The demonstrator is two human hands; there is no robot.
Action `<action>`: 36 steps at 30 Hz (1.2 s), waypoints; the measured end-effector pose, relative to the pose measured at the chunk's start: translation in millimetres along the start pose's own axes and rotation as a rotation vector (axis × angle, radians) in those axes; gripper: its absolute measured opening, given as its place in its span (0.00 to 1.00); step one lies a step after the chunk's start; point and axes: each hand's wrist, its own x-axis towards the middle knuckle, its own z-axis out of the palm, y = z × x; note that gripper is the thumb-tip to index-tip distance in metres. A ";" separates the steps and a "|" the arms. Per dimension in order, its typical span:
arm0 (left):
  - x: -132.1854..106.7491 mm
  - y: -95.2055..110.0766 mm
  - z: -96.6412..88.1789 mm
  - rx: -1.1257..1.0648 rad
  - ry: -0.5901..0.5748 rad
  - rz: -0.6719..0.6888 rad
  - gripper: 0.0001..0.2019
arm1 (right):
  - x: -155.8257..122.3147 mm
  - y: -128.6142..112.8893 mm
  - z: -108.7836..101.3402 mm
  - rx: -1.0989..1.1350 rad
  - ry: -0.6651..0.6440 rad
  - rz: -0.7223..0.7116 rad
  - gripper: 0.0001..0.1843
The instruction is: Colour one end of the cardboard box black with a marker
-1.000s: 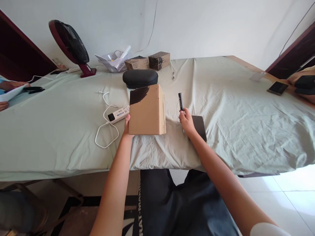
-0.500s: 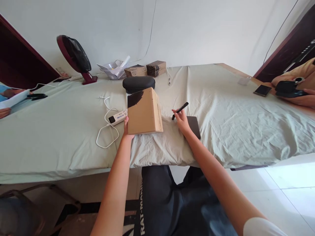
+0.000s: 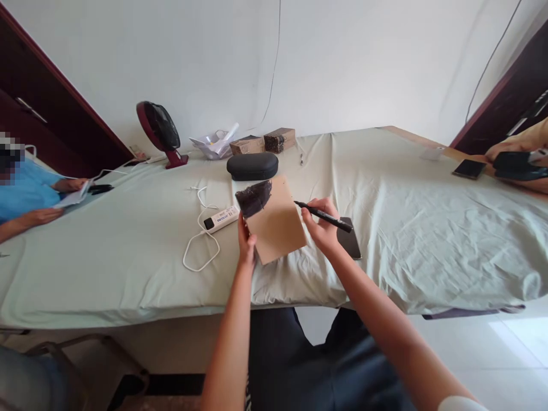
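My left hand (image 3: 247, 242) grips a brown cardboard box (image 3: 278, 225) by its left side, thumb on the near face. Dark black colouring covers the box's upper left corner. Between the fingers of my right hand (image 3: 322, 224) is a black marker (image 3: 327, 216), its tip pointing left, close to the right edge of the box; whether it touches I cannot tell. Under and behind my right wrist lies a dark flat object (image 3: 351, 242) on the cloth. A white power strip (image 3: 222, 218) with a white cable sits left of the box.
Behind the box lies a black hard case (image 3: 252, 166). Two small cardboard boxes (image 3: 280, 140), a plastic basket (image 3: 214, 147) and a dark red fan (image 3: 160, 131) stand along the wall. A phone (image 3: 468, 168) lies far right; people sit at both ends of the green-clothed table (image 3: 141, 257).
The box has turned and tilted in my left hand, showing its broad face more. My right hand has swung the marker round, its tip now toward the box. The view has shifted.
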 end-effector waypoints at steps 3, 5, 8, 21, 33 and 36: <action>-24.5 2.6 16.7 0.192 0.063 0.125 0.62 | 1.6 -30.4 19.5 0.056 -0.040 -0.117 0.09; -43.9 9.1 27.4 0.363 0.084 0.198 0.62 | -2.8 -45.8 22.5 0.057 -0.037 -0.149 0.10; -73.2 29.2 40.4 0.554 0.117 0.353 0.58 | -17.7 -63.2 13.2 0.048 0.038 -0.131 0.10; -124.4 123.2 53.3 1.070 -0.076 0.394 0.57 | -72.6 -102.7 -25.9 0.008 0.282 0.205 0.09; -132.6 143.9 59.0 1.232 -0.094 0.433 0.55 | -69.3 -131.3 -34.6 -0.176 0.014 0.003 0.08; -135.2 153.7 60.4 1.325 -0.139 0.435 0.51 | -56.8 -140.6 -38.4 -0.375 -0.047 -0.083 0.08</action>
